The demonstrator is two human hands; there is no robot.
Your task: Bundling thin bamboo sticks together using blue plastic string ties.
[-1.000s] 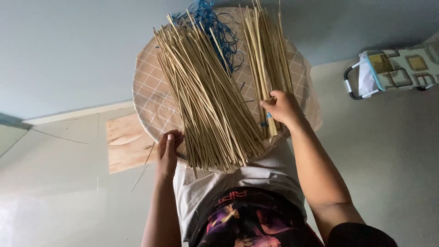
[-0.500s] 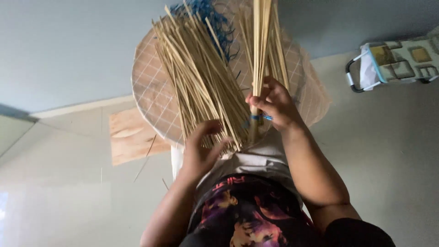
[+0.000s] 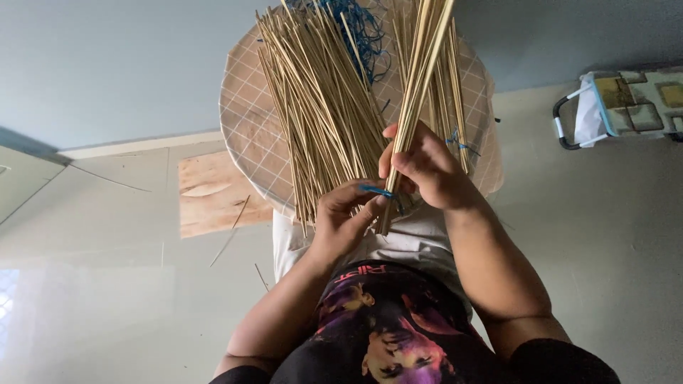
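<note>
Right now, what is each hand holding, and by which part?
The right hand grips a small bundle of sticks near its lower end. The left hand pinches a blue band at that end.

Hidden and cut-off parts, head view

The upper ends of the stick bundle [image 3: 420, 78] gripped in the right hand [image 3: 430, 171] run off the top edge, as do the loose sticks [image 3: 320, 114] and the tangle of blue string [image 3: 359, 28]. The far rim of the round tray [image 3: 245, 121] is cut off at the top, and the sticks cover most of its surface. The left hand [image 3: 345, 220] hides most of the blue tie [image 3: 375, 190]; how it wraps cannot be told. The folding chair [image 3: 626, 107] is cut off at the right edge.
</note>
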